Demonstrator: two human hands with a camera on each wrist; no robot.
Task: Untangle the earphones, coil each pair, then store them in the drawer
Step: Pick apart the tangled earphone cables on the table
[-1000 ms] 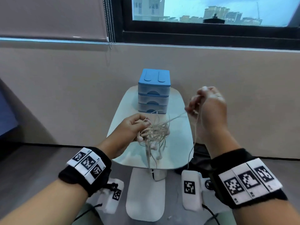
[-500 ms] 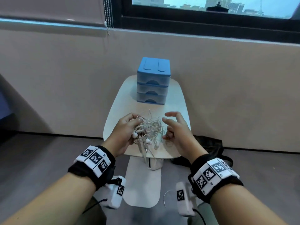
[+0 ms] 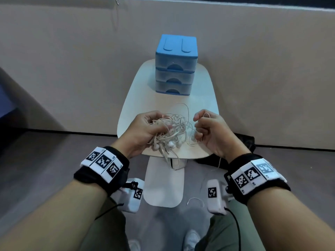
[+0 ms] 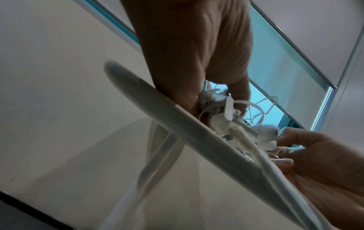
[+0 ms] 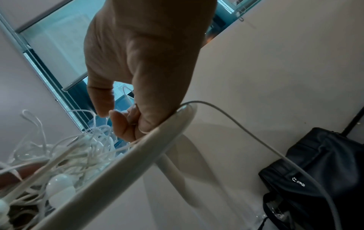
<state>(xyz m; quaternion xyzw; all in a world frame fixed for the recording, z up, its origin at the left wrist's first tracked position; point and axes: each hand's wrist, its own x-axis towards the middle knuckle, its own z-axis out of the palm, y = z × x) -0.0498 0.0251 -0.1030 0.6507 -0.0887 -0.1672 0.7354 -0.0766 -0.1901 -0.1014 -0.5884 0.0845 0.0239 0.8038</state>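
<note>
A tangle of white earphones [image 3: 172, 132] lies at the near edge of the small white table [image 3: 141, 98]. My left hand [image 3: 145, 131] grips the left side of the bundle, fingers curled into the cords [image 4: 220, 109]. To the right, my right hand [image 3: 208, 129] pinches a thin cord [image 5: 236, 123] that trails from the tangle and hangs over the table's right edge. Earbuds [image 3: 170, 144] dangle at the front of the bundle. The blue three-drawer unit [image 3: 175, 64] stands at the table's far end, all drawers closed.
A black bag [image 5: 319, 171] sits on the floor right of the table, against the beige wall. The table's white foot [image 3: 163, 185] extends toward my legs. A loose bit of cord [image 3: 194, 201] lies on the grey floor.
My right hand came down from its raised pull, opened beside the bundle, and now pinches a cord again. The bundle sank to the table's near edge. The head view tilted downward.
</note>
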